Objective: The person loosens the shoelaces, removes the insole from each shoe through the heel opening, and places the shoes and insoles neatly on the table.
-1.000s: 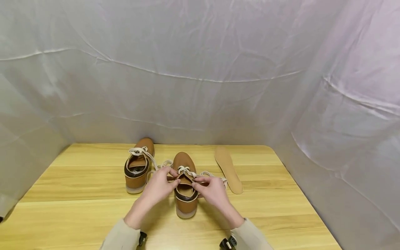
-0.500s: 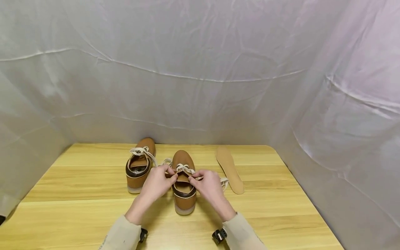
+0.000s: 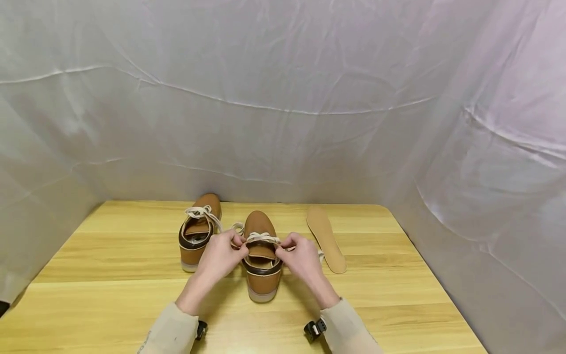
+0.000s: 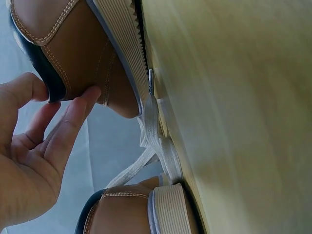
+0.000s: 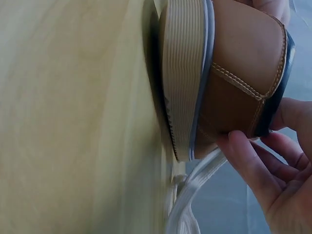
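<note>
A brown leather shoe (image 3: 263, 282) with a dark collar stands in front of me, heel toward me. My left hand (image 3: 221, 255) pinches the left lace flap at its collar edge between thumb and fingers. On the other side, my right hand (image 3: 302, 258) pinches the right flap the same way. The flaps are spread, and the tongue shows between them. Cream laces (image 3: 262, 237) cross the front of the opening. In the left wrist view, fingertips (image 4: 91, 93) press the shoe's side (image 4: 83, 58). The right wrist view shows the right thumb and fingers about the dark edge.
A matching shoe (image 3: 191, 256) with loosely laced cream laces stands to the left. At the right lies a tan insole (image 3: 327, 238), flat on the wooden table (image 3: 380, 295). Loose lace ends trail beside the middle shoe. Grey fabric (image 3: 283, 137) hangs behind the table.
My hands have drawn the two flaps farther apart, widening the shoe's mouth and stretching the laces straighter across. The middle shoe sits slightly farther from me than one second ago.
</note>
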The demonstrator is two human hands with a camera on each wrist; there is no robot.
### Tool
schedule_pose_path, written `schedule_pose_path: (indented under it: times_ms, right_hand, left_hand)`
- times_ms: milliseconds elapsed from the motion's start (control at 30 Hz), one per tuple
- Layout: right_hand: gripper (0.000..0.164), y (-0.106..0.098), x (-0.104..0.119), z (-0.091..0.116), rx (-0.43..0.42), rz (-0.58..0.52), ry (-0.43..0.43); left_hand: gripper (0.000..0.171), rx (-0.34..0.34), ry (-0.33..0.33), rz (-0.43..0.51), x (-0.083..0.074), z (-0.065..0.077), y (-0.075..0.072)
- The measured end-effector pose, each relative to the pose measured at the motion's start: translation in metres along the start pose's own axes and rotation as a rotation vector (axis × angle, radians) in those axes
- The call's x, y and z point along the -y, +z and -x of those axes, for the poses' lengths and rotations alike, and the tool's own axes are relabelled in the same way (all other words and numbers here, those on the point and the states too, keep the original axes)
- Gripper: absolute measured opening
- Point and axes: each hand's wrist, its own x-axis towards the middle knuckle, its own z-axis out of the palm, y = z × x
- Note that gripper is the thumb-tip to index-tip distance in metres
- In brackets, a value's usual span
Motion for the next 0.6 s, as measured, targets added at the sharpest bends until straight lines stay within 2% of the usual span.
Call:
schedule_pose_path:
  times_ms: [233, 467, 600]
  right_hand:
    - [0.008, 0.0, -0.006, -0.006, 0.003, -0.096, 0.015]
    - [0.012, 0.001, -0.011, -0.009, 0.044, -0.286, 0.092]
    - [0.011, -0.001, -0.013, -0.009, 0.047, -0.314, 0.104]
  left_hand:
    - [0.013, 0.009, -0.03, 0.019, 0.004, -0.001, -0.005]
    - [0.012, 0.01, -0.049, 0.04, 0.009, -0.001, -0.01]
    - [0.012, -0.021, -0.062, 0.025, 0.01, -0.001, -0.016]
